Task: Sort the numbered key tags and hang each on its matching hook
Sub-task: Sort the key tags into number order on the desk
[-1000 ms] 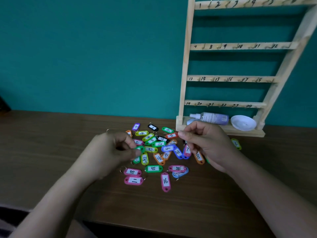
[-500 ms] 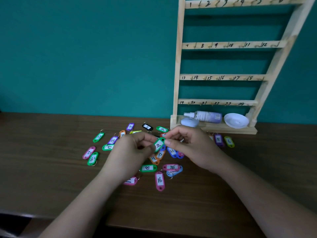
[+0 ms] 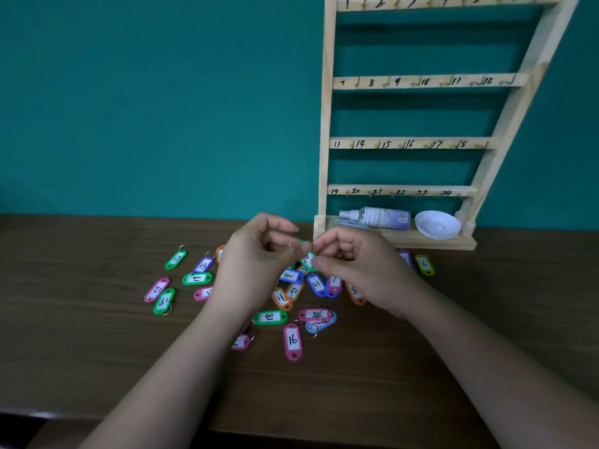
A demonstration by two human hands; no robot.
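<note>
Furthest left of the pinch, a loose group of key tags lies flat on the wooden table (image 3: 97, 335), among them the green tag marked 17 (image 3: 176, 259) and the pink tag marked 12 (image 3: 157, 289), well apart from what is being held. Next comes the left hand (image 3: 256, 260), raised above the pile, its thumb and forefinger closed together on what looks like the tag's small ring; the ring itself is too small to make out. Between the two hands sits the green key tag (image 3: 307, 259), tilted, its number mostly covered. The right hand (image 3: 353, 264) clamps the tag's body from the other side, thumb below and fingers on top. To do this step well, the tag likely needs turning so its label faces the camera and the number reads clearly before a hook is chosen. Just below the grip lie more tags, such as the blue tag marked 23 (image 3: 316, 284). Up and to the right of the grip stands the hook rack (image 3: 325, 124), every visible hook bare.
</note>
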